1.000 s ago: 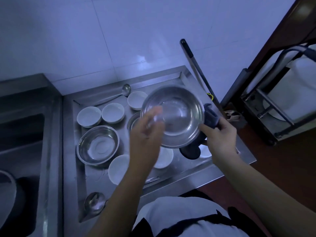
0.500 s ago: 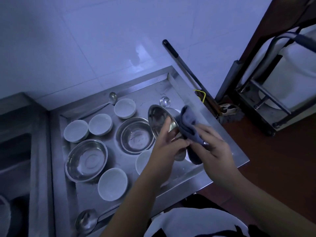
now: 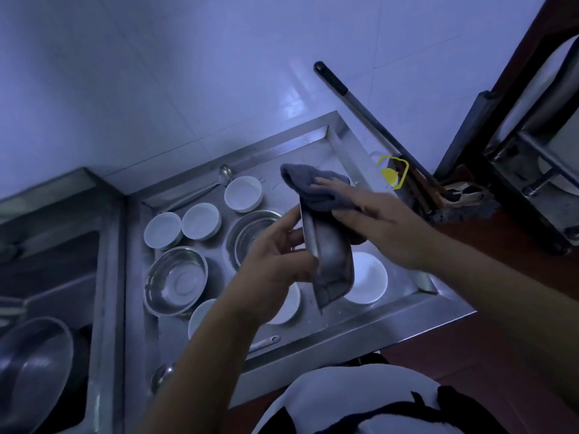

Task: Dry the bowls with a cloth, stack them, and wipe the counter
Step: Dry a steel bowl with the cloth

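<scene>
My left hand grips a steel bowl by its rim, held on edge above the steel counter. My right hand presses a grey cloth against the bowl's outer side, fingers spread over the cloth. On the counter lie two more steel bowls, one at the left and one in the middle, partly behind my left hand. Several small white bowls stand around them, among them one at the back and one at the right.
A ladle lies along the counter's back rim, and a spoon at the front left. A sink with a pan is at the left. A mop handle leans on the wall at the right.
The bowl has turned from facing me to standing on edge. My right hand has brought the cloth up over the bowl's outer side. The view has shifted left.
</scene>
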